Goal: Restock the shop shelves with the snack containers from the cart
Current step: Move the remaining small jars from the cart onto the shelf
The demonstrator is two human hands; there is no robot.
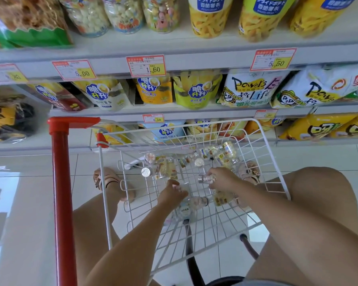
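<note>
Both of my forearms run from the bottom of the frame down into the cart (262, 129), a white wire basket at the centre with a red handle (59, 182) standing at its left. My left hand (172, 194) sits low in the basket, lower centre, fingers curled over a clear container (185, 190) lying on the wire bottom. My right hand (222, 180), just right of it, pinches a small jar (208, 179) of pale snacks, its silver cap pointing left. More snack containers (228, 152) lie scattered on their sides toward the far end of the basket. Beyond the cart, the shelves (194, 60) fill the top of the frame, stocked with snack bags (196, 91), with red and yellow price tags (146, 66) along their front edges. Through the wire I see my sandalled feet (110, 182) on the white tiled floor (29, 193)
</note>
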